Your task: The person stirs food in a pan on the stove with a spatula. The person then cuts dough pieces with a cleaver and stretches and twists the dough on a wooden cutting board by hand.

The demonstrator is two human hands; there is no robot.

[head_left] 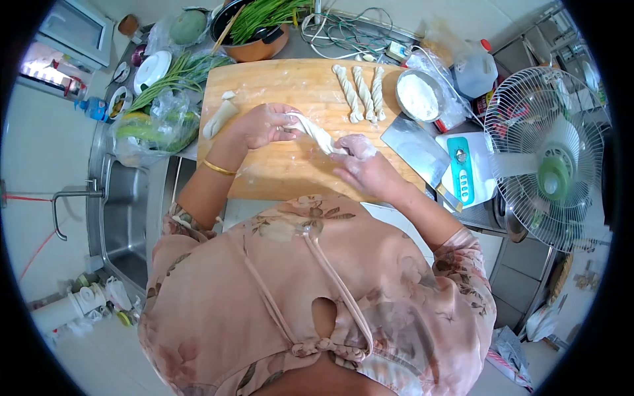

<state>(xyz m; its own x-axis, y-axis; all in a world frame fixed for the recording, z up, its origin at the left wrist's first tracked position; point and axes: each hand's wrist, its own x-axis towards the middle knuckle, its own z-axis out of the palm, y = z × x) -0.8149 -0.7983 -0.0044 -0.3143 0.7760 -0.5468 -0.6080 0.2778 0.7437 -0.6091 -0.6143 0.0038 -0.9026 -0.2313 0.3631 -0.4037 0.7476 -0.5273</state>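
Between my two hands a twisted strip of dough (316,135) is stretched above the wooden board (277,168). My left hand (267,125) pinches its left end with fingers and thumb. Its right end is gripped by my right hand (360,158), which is dusted with flour. At the board's far right lie three finished-looking dough twists (362,94), side by side. A plain piece of dough (219,119) rests near the left edge, with a small dough scrap (228,95) just beyond it.
A bowl of flour (419,96), a cleaver (417,150) and a kitchen scale (463,170) stand at the right, beside a fan (555,173). Bagged vegetables (155,132) and a sink (125,218) are left. Behind the board are a pot of greens (257,46) and tangled cables (347,33).
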